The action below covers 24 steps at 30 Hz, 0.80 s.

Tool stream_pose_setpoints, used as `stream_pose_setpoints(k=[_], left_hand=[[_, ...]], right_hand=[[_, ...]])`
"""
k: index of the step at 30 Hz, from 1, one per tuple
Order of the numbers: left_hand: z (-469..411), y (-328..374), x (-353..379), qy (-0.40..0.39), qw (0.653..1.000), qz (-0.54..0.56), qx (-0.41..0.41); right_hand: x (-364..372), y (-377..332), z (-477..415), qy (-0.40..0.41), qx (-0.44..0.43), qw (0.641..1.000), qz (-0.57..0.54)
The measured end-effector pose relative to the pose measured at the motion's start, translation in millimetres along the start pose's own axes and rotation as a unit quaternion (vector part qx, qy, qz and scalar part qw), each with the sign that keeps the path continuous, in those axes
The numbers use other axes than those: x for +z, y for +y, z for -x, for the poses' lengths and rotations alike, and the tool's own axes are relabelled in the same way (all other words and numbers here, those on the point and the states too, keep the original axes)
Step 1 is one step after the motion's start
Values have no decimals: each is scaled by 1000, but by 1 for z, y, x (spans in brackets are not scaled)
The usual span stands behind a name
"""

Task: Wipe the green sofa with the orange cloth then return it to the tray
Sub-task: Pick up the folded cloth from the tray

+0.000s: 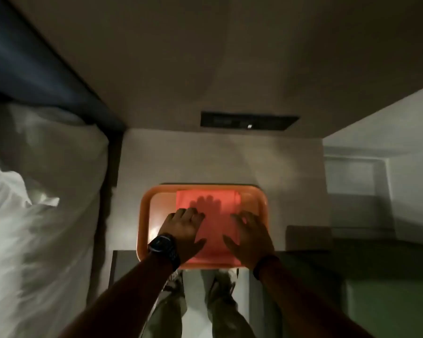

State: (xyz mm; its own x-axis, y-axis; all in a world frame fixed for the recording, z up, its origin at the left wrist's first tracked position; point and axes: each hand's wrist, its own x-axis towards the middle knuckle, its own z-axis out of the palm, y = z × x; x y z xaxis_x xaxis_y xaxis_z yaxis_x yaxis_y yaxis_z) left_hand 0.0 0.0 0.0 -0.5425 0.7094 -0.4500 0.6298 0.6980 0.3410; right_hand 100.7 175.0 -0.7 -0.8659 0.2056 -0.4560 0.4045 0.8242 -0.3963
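An orange cloth (215, 220), folded flat, lies in an orange tray (145, 211) on a pale small table. My left hand (183, 230), with a dark watch on the wrist, rests palm down on the cloth's left edge, fingers together. Over the cloth's right edge my right hand (249, 237) is spread, fingers apart; whether it touches the cloth I cannot tell. Neither hand grips the cloth. The green sofa (386, 293) shows dimly at the lower right, away from both hands.
A bed with white sheets (34, 203) fills the left side, with a dark headboard (22, 57) behind it. A black panel (247, 121) is set in the wall above the table. My legs (220, 301) stand below the tray. The room is dim.
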Motion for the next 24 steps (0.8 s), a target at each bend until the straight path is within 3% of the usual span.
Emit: stream_pose_setpoints(k=[2,4,6,12,18,24], left_hand=[[2,-5,30,-69,997,-20,-5],[10,-12,60,-110,994,-16,-17],[14,-12,84,-128,992,-10,-19],[17,-13,105,-74,997,-10,5],[17,-12,106,-43,999,-6,26],[21,-17,111,-38,998,-11,48]], right_hand=[[33,6,2,-58,-75,994,60],[60,10,7,-129,-91,984,86],[83,15,11,-148,-104,978,105],[96,23,10,-176,-103,970,131],[92,30,12,-141,-94,977,130],[91,29,22,3,-111,991,70]])
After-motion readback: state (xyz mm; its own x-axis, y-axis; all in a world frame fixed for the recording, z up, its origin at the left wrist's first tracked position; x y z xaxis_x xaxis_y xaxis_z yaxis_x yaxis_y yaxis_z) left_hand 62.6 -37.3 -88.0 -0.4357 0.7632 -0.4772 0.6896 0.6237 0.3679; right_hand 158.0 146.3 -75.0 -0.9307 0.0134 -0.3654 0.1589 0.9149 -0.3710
